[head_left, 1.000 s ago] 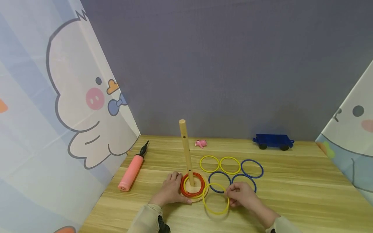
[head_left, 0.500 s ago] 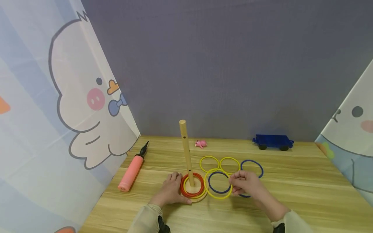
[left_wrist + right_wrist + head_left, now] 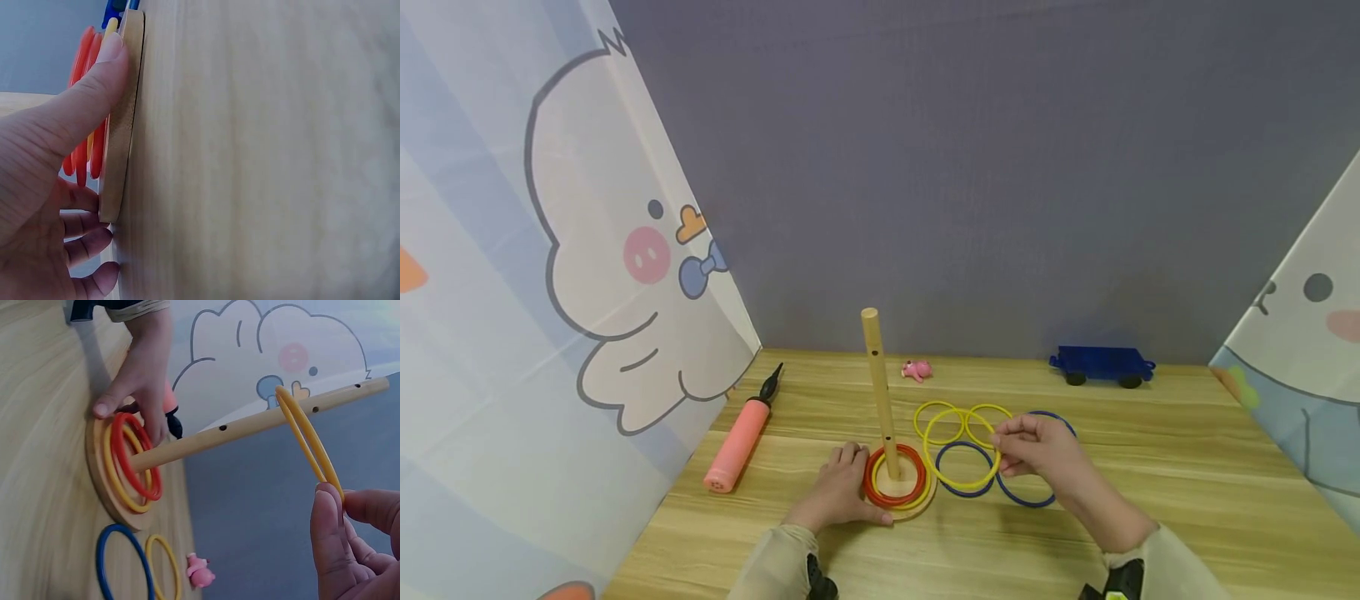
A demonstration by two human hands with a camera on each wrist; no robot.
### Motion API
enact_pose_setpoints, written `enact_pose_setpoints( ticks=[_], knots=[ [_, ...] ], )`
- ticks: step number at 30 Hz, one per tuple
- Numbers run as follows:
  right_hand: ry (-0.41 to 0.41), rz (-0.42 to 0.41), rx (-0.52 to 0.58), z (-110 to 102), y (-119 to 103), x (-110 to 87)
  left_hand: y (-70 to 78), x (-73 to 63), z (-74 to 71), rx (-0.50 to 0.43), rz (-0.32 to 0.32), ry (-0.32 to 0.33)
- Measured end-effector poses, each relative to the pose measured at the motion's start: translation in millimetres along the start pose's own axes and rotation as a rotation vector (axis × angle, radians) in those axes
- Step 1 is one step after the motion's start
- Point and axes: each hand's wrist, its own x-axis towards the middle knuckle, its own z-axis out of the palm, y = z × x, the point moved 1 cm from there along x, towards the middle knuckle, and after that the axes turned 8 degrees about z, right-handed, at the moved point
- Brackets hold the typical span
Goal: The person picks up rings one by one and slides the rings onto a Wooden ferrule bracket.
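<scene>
A wooden ring-toss post [image 3: 881,387] stands upright on its round base [image 3: 117,156], with red rings [image 3: 81,164] and a yellow ring stacked around its foot. My left hand [image 3: 837,496] grips the base from the left side, thumb on the near rim and fingers curled at the edge. To the right of the post, my right hand [image 3: 1041,454] pinches a yellow ring [image 3: 317,447] between thumb and fingertips. That ring hangs raised above the table and appears in front of the post in the right wrist view.
Two more yellow rings [image 3: 992,406] and several blue rings [image 3: 1030,505] lie on the table right of the base. Farther back are a small pink toy [image 3: 917,370] and a blue toy wagon [image 3: 1102,362]. A pink hand pump [image 3: 739,446] lies at the left.
My right hand has lifted the yellow ring up and away from me, from low near the table's front to above the blue and yellow rings. The left hand stays on the base.
</scene>
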Motion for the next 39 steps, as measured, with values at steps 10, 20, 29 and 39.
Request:
enact_pose_setpoints(
  ticks=[10, 20, 29, 39],
  knots=[
    [0.021, -0.016, 0.05, 4.6, -24.5, 0.0, -0.1, 0.3, 0.2, 0.003, 0.008, 0.003],
    [0.042, -0.09, 0.073, 8.9, -47.8, 2.0, 0.1, 0.8, -0.5, 0.007, 0.012, 0.009],
    [0.055, -0.114, 0.085, 14.0, -63.0, 2.0, 3.5, -0.4, -3.0, 0.003, 0.014, 0.016],
    [0.054, -0.138, 0.115, 21.7, -75.0, 0.3, 3.1, -1.2, -3.4, -0.012, 0.018, 0.015]
  ],
)
